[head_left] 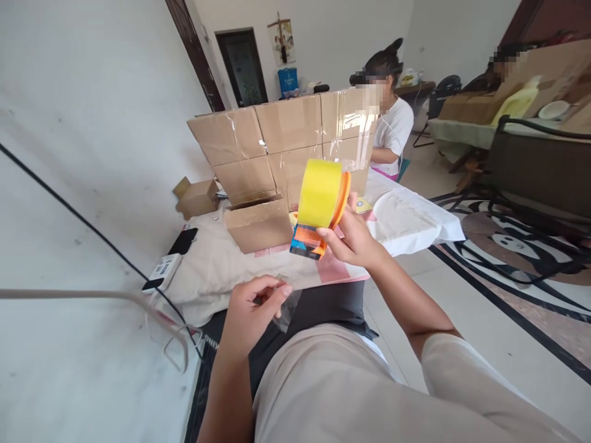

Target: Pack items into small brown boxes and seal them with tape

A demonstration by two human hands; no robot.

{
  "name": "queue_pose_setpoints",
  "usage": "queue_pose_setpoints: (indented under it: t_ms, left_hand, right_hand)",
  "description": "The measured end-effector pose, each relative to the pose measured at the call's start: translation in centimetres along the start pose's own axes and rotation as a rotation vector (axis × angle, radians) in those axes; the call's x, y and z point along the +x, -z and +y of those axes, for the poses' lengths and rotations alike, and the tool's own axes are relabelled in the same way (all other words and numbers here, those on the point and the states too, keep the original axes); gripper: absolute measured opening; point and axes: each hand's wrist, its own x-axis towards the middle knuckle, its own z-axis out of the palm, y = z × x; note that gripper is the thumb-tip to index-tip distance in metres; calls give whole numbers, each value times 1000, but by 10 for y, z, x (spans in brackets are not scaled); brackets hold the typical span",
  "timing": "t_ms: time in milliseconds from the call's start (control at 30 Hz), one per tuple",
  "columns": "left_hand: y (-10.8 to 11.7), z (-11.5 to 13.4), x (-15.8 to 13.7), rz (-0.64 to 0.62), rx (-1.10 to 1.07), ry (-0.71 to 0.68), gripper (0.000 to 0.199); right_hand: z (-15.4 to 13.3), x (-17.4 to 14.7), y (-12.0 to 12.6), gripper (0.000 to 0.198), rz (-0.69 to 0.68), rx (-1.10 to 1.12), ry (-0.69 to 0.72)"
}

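My right hand [351, 237] grips a tape dispenser [322, 194] carrying a roll of yellow tape, with an orange side plate and a blue and black front end. It is raised above the table's near edge. Lower and to the left, my left hand [256, 307] pinches a small piece of clear film [289, 311] between thumb and fingers; it looks like a strip of tape. A small open cardboard box [261, 226] stands on the table behind my hands. Behind that rises a wall of taped cardboard boxes [289, 126], partly covered by the dispenser.
Another small open carton [197, 198] sits at the table's left. A black phone [183, 240] and a white box-like device [164, 271] lie by the wall. A person [390, 123] in a white top sits beyond the boxes. A dark chair [538, 178] stands at right.
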Motion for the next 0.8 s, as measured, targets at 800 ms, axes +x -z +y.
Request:
queue_pose_setpoints:
  t_ms: [800]
  left_hand:
    - [-11, -22, -5, 59, -79, 10, 30]
  right_hand:
    - [-28, -33, -40, 18, 336, 367, -441]
